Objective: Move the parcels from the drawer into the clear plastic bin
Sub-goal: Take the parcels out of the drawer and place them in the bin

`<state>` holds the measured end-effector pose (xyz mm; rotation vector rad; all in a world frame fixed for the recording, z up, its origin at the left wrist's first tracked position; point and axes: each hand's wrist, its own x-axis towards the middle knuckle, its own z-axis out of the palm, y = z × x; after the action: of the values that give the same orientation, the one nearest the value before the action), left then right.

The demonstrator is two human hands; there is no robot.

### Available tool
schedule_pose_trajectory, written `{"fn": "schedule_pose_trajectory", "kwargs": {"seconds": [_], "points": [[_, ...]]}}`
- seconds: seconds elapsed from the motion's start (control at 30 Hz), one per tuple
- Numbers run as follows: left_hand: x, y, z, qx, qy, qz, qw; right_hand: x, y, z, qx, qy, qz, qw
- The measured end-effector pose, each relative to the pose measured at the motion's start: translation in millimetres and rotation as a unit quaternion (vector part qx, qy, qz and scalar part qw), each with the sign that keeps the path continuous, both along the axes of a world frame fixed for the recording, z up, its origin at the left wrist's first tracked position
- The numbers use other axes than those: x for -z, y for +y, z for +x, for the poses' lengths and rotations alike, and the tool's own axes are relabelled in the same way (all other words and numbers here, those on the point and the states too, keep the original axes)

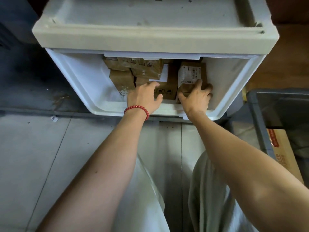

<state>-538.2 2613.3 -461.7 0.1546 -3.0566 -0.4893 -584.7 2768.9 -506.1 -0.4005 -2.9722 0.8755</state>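
While the right hand (195, 96) clamps thumb and curled fingers round the near end of a brown cardboard parcel with a white printed shipping label (190, 74), which stands at the right side of the open white plastic drawer (75, 77), the left hand (143, 96) lies with fingers spread on a squat brown cardboard box (167, 92) at the drawer's middle; no closed grip is evident there. Hands are apart, one parcel each. Step in hand, as judged: pick-up, early in the task, since a stack of brown taped parcels (133, 66) sits at the drawer's back. The next move calls for lifting the labelled parcel over the drawer's smooth, rounded front wall and carrying it right to the grey-rimmed translucent plastic bin (255, 114). Cardboard is matt, creased and square-cornered. A cream moulded plastic cabinet (150, 41) overhangs the drawer. A red bead bracelet (137, 108) circles the left wrist. Pale floor tiles (41, 148) lie below.
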Motion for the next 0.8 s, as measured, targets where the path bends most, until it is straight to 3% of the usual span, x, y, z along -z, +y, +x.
{"fn": "schedule_pose_trajectory", "kwargs": {"seconds": [0.27, 0.43, 0.8], "points": [[-7.2, -13.2, 7.1, -0.024, -0.008, 0.01, 1.0, -16.5, 3.0, 17.2, 0.011, 0.071, -0.075, 0.995], [-15.4, -21.1, 19.6, -0.039, -0.007, 0.016, 0.999, -39.0, -5.8, 36.5, -0.049, 0.131, -0.108, 0.984], [-42.6, -34.4, 78.3, -0.052, -0.002, 0.036, 0.998, -60.6, 39.9, 72.1, -0.111, 0.022, -0.19, 0.975]]}}
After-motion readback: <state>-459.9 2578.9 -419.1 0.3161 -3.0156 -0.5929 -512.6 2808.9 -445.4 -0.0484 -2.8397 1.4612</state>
